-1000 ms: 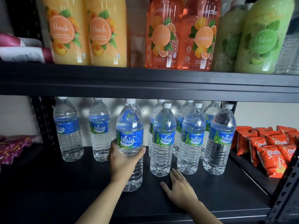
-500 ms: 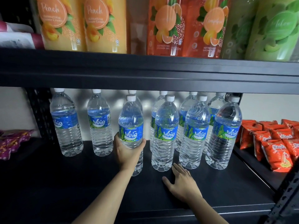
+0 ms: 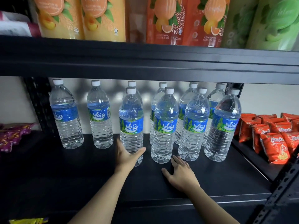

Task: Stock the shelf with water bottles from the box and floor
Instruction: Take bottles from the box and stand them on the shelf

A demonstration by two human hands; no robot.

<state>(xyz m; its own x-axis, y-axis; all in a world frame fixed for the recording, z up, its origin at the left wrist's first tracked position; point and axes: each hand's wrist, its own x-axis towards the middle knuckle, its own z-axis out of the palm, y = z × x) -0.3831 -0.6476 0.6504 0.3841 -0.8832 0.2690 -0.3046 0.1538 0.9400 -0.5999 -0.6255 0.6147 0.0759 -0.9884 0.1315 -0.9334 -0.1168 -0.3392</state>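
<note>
Several clear water bottles with blue labels and white caps stand upright on the black shelf. My left hand grips the lower part of one water bottle, which stands on the shelf in front of another bottle in the back row. Its thumb curls round the bottle's right side; the fingers are hidden behind the left side. My right hand rests flat on the shelf, fingers straight, just in front of the neighbouring bottle. Two single bottles stand further left. The box and the floor are out of view.
The upper shelf beam runs close above the bottle caps and carries large shower gel bottles. Red snack packs fill the adjoining shelf on the right. Purple packs lie at the left.
My left hand has pushed the bottle deeper onto the shelf, into line with the front row, and slid lower on it. My right hand has stayed flat on the shelf.
</note>
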